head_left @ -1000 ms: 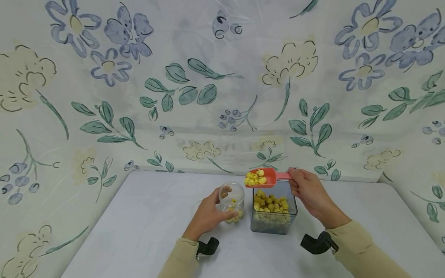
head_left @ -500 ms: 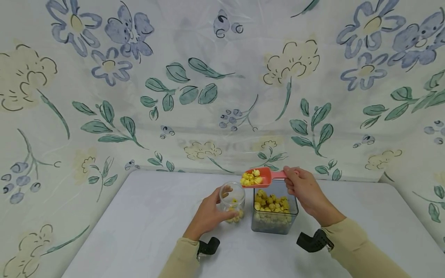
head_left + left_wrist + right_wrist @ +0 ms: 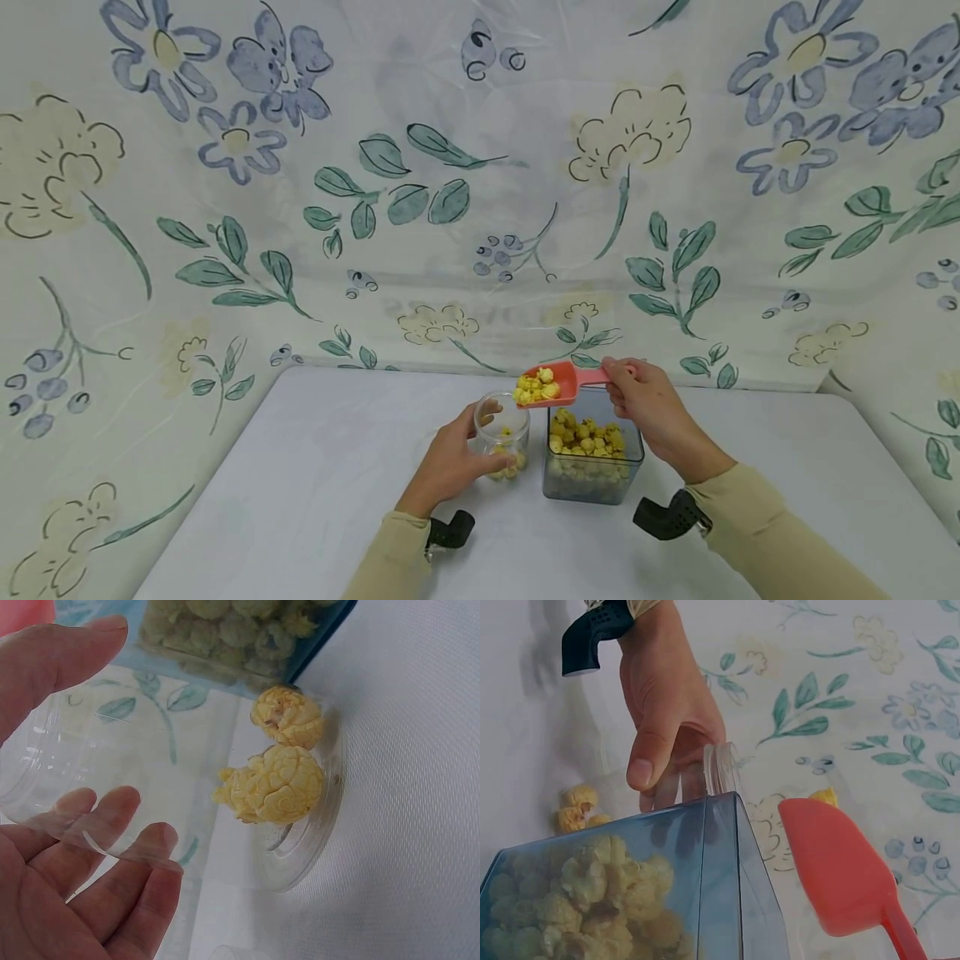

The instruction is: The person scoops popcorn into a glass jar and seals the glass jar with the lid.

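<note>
- Holding a red scoop (image 3: 553, 382) heaped with popcorn, the right hand (image 3: 647, 406) pinched its handle above the square tub (image 3: 592, 467).
- Left hand (image 3: 450, 458) wrapped the clear jar (image 3: 501, 433) on the counter (image 3: 300, 500).
- Next, a tip over the jar's mouth seemed due.

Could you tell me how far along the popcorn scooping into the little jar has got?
Early. The clear jar, gripped by the left hand, holds only a few popcorn pieces. In hand: the right hand holds a loaded red scoop beside the jar's mouth, not yet tipped. The square container remains nearly full.
</note>
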The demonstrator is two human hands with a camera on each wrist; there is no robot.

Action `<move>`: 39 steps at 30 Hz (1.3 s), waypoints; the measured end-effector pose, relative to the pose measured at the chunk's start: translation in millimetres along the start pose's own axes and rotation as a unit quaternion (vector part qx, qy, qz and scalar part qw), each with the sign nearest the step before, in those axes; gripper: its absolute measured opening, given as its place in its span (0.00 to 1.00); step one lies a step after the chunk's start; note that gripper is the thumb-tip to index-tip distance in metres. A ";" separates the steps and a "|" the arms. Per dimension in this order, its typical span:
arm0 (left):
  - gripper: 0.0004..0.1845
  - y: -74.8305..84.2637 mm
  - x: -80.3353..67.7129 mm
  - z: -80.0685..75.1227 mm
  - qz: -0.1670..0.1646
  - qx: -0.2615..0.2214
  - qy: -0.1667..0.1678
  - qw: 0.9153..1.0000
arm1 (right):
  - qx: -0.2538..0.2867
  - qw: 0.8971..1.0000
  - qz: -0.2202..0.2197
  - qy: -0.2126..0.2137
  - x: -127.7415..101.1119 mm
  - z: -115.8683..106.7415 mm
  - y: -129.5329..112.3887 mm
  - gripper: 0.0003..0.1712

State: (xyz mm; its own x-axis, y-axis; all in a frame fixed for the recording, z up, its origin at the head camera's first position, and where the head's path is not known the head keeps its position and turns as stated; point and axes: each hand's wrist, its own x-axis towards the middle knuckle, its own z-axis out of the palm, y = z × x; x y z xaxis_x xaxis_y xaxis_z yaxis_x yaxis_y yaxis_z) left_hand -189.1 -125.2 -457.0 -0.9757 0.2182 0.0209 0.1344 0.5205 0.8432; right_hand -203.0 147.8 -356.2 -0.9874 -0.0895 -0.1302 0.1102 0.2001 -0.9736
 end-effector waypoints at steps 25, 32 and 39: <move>0.45 -1.3 0.6 -1.5 0.009 0.003 -0.003 1.000 | -0.086 0.996 -0.025 0.008 2.4 16.3 -7.5 0.20; 0.45 -2.0 -0.2 -1.6 0.016 0.000 -0.001 1.000 | -0.110 0.993 -0.041 0.016 2.3 18.4 -5.5 0.20; 0.45 -2.8 -0.1 -1.3 0.017 -0.006 -0.002 1.000 | -0.151 0.985 -0.076 0.027 0.3 23.5 -9.1 0.17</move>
State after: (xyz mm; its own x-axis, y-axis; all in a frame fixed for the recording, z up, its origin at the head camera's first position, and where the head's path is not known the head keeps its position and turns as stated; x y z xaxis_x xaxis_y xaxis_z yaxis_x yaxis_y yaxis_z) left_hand -189.6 -127.7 -458.7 -0.9696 0.2399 0.0476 0.1660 0.5028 0.8483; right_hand -201.6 123.1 -351.8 -0.9955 -0.0901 0.0302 -0.0692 0.4703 -0.8798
